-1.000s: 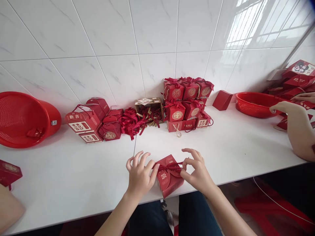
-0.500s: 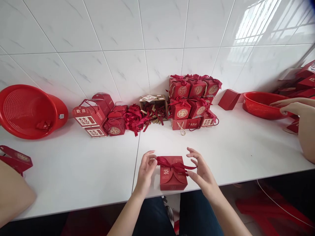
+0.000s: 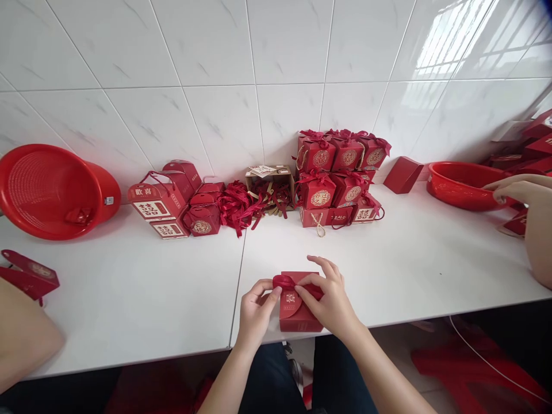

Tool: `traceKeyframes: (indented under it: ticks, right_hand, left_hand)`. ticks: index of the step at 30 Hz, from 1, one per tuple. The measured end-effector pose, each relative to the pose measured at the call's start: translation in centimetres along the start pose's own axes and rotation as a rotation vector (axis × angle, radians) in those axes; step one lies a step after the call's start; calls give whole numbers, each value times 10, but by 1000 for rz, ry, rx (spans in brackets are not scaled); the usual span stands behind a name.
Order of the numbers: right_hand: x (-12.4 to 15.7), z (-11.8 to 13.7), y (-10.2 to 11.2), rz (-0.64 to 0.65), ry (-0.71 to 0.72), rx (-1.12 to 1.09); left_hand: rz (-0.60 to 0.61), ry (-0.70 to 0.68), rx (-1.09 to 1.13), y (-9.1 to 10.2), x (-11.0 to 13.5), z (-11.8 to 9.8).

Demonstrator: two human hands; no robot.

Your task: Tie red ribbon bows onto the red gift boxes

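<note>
A red gift box with curved top flaps and a pale printed character sits at the near edge of the white table. Dark red ribbon lies looped over its top. My left hand pinches the ribbon's loop at the box's left side. Thumb and forefinger of my right hand close on the ribbon near the middle of the box, with the other fingers raised. The right part of the box and ribbon is hidden behind my right hand.
Along the wall stand stacked red boxes, a heap of ribbons, an open carton of ribbon pieces and more boxes. A red basket is left, a red basin right. Other people's arms reach in at both sides.
My right hand has moved left from beside the box onto the ribbon and pinched it near the middle. My left hand has stayed at the ribbon's left loop.
</note>
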State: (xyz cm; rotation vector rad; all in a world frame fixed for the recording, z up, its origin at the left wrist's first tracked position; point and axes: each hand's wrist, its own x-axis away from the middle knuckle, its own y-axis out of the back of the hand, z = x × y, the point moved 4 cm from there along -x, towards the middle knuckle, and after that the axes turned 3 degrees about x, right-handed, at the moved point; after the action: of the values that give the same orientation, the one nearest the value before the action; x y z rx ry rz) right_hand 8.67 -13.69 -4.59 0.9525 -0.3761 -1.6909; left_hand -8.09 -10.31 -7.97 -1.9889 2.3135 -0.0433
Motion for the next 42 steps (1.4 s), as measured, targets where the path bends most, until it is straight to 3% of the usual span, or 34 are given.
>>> traceKeyframes:
  ticks: [12,19,22,26,29,32,34,36,40,42]
  right_hand:
    - [4,-9,-4,-74,-78,-38]
    - [4,-8,-3,-50,-118,-102]
    - [10,-19,2,52,-59,-256]
    - [32,-47,1,315,32,-439]
    - [51,-68,-5,333,-44,-516]
    - [57,-90,-5,181,-149,-554]
    - [47,-112,7,28,-216,-537]
    - [26,-141,34,-203,-286,-476]
    - [-40,-197,112,-755,-431,-217]
    - [-79,-214,140,-846,-432,-137]
  left_hand:
    - [-123,47,81,-1,10,23]
    - [-140,98,225,-2,15,24]
    - [-88,106,171,-2,21,29]
    - [-16,43,23,2,28,38]
    - [119,8,-77,-2,27,40]
    - [229,38,-201,-7,24,41]
    - [217,53,-291,-8,24,44]
    - [171,41,-348,-6,24,48]
    - [86,-18,-381,-7,26,55]
    - [42,-54,-385,-8,26,56]
